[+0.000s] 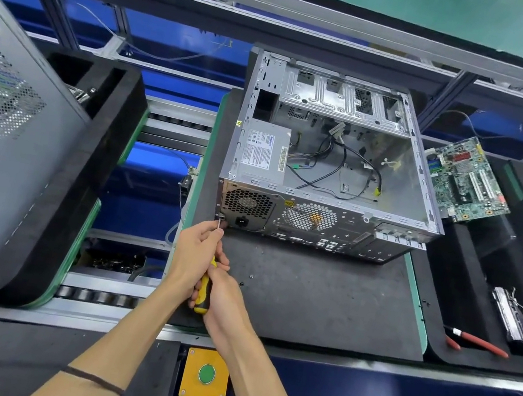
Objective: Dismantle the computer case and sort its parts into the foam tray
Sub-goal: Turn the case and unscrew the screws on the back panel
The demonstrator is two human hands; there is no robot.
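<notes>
The computer case [334, 161] lies on its side on the dark mat of the bench [322, 303], open face up, rear panel turned toward the person. This presents the rear screws to a tool driven level from the near edge. It is stripped of its side panel and board. The power supply [262, 150] remains inside at the case's 9 o'clock, loose cables [337, 165] trailing at centre.

The motherboard [465, 180] rests at 3 o'clock of the case, propped on the edge of the right-hand foam tray [443, 295], judged already sorted. Red-handled pliers [477, 341] and a metal bracket [511, 319] lie in that tray at 4 o'clock. A grey side panel [7, 130] leans in the left-hand foam tray [114, 126] at 9 o'clock.

The screwdriver [204, 291], yellow-handled, has its tip at the case's near-left rear corner, beside the power supply grille. Judged step: withdrawing a power supply fixing screw.

Right hand [223, 298]: clenched round the handle, supplying turn and thrust. Left hand [198, 253]: fingers curled, pinching the shaft near the tip, apparently steadying it on the screw head.

A yellow box with a green button [206, 374] sits at 6 o'clock.
</notes>
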